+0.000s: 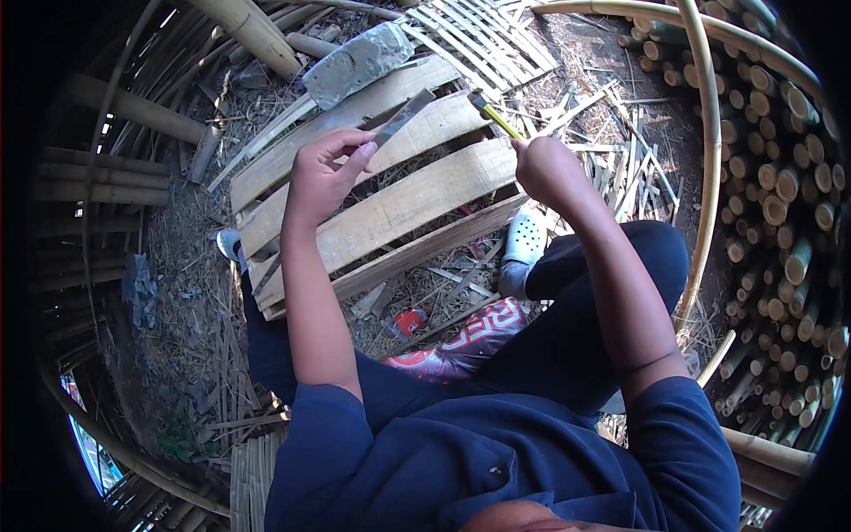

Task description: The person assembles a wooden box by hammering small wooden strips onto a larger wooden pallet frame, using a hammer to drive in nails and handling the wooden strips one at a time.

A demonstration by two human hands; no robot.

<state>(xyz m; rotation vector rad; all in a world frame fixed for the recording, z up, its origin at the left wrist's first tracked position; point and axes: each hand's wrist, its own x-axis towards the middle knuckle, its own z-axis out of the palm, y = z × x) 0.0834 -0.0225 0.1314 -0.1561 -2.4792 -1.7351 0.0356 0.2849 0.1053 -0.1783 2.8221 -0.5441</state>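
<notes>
Left hand (324, 173): closed in a pinch on the near end of a flat, dark grey metal blade (401, 117); thumb and fingertips grip it, and the blade runs up and to the right from the hand, lying over the pale split-bamboo slat panel (390, 208)

Right hand (551, 170): fisted round the yellow handle of a small hammer-like tool (493, 113); the tool sticks up and to the left from the fist, its dark head just right of the blade's far tip, whether touching cannot be told

Grey rough stone block (356, 62): on the panel's far edge, above the blade, apart from both hands

Stacked cut bamboo poles (784, 186): at right, ends facing in

White perforated clog (523, 244): below the right hand, at the panel's near corner
</notes>
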